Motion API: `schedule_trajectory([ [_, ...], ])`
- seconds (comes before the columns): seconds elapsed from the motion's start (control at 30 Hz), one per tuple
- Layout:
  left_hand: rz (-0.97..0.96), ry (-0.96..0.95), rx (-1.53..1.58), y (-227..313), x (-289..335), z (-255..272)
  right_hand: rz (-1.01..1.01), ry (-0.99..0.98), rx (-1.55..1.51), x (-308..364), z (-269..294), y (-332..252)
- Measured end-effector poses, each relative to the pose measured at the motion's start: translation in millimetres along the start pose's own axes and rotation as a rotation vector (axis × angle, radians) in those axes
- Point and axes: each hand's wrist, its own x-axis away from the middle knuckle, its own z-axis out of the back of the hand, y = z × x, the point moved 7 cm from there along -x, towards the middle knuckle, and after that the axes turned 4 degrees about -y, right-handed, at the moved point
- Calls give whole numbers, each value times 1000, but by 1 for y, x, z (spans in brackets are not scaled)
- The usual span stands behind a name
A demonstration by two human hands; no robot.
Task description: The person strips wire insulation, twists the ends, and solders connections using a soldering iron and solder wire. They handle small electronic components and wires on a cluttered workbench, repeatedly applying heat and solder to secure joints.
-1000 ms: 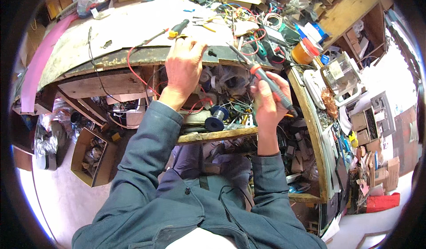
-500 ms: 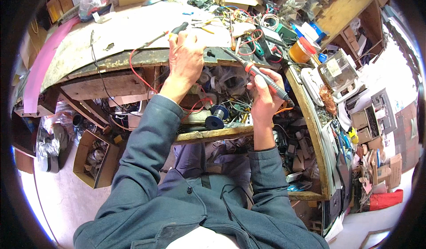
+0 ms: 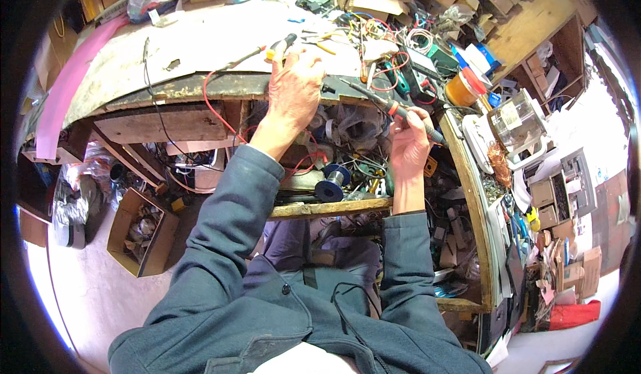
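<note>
Right hand (image 3: 410, 138) grasps soldering iron (image 3: 394, 110), held apart from left hand (image 3: 296, 95), whose hold cannot be told; no finished work visible

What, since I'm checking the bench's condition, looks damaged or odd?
The white sheet has a dark ragged patch, possibly a hole, left of the left hand, breaking its otherwise pale surface. The bench's wooden front edge also looks rough and worn.
</note>
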Motion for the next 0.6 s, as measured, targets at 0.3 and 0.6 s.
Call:
schedule_trajectory([
  [0.3,34,63,158,-11,2,23,-71,-35,-241,-6,24,28],
  [0.6,73,60,83,5,20,37,-103,13,-253,4,28,32],
])
